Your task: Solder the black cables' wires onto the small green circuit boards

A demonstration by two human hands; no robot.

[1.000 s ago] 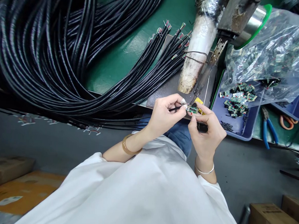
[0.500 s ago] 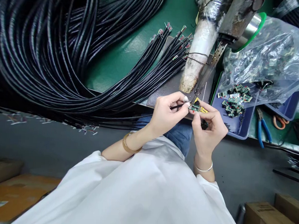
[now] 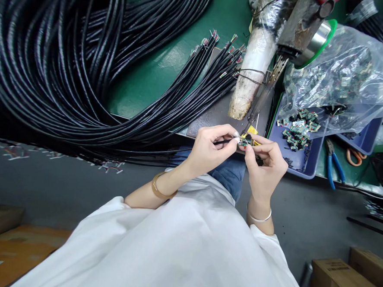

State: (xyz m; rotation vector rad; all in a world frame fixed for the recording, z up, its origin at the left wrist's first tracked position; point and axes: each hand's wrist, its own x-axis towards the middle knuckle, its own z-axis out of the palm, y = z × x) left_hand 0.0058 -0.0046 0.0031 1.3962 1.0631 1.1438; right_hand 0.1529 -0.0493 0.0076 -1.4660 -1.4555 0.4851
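Note:
My left hand pinches the end of a black cable between thumb and fingertips. Facing it, my right hand is closed on a small green circuit board. The cable's wire ends meet the left edge of the board, partly hidden by my fingertips. Right above the board is the tip of a soldering iron, fixed in a stand and pointing down; whether it touches the board I cannot make out. A yellow piece shows behind the board.
Bundled black cables with stripped ends cover the bench's left. A wrapped white tube stands beside the iron, near a solder reel. To the right are a blue tray of circuit boards, a plastic bag, pliers and orange-handled scissors.
Both hands have shifted very slightly left with the cable and board, beneath the iron's tip. More of the yellow piece shows behind the board. Both grips look the same.

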